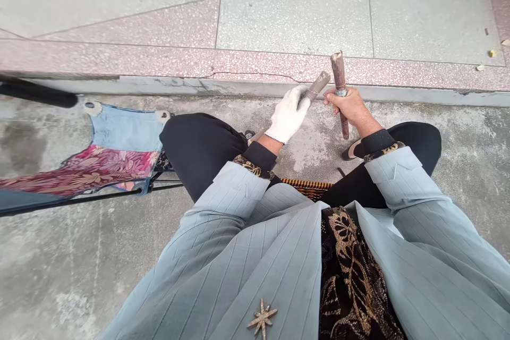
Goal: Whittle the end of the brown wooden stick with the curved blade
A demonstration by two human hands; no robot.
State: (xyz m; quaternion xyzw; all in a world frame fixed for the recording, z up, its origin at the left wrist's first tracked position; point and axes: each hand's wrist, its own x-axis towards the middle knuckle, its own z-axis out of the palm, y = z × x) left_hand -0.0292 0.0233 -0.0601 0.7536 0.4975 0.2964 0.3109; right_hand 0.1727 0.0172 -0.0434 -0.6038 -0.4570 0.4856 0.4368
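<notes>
My left hand (287,112), in a white glove, is closed around a grey-brown stick (320,84). The stick slants up to the right, and what looks like its paler lower part shows behind my wrist. In my bare right hand (353,106) is a reddish-brown rod (338,70), held nearly upright. A grey, metal-looking band circles the rod near my fingers, and its lower end pokes out below them. The tops of the two pieces are close together but apart. I cannot tell exactly what either piece is.
A raised terrazzo step (255,66) runs across in front of my hands. Between my knees is a woven basket-like edge (306,187). A folding chair (123,127) with blue and floral fabric stands at my left. Small yellowish scraps (493,53) lie far right.
</notes>
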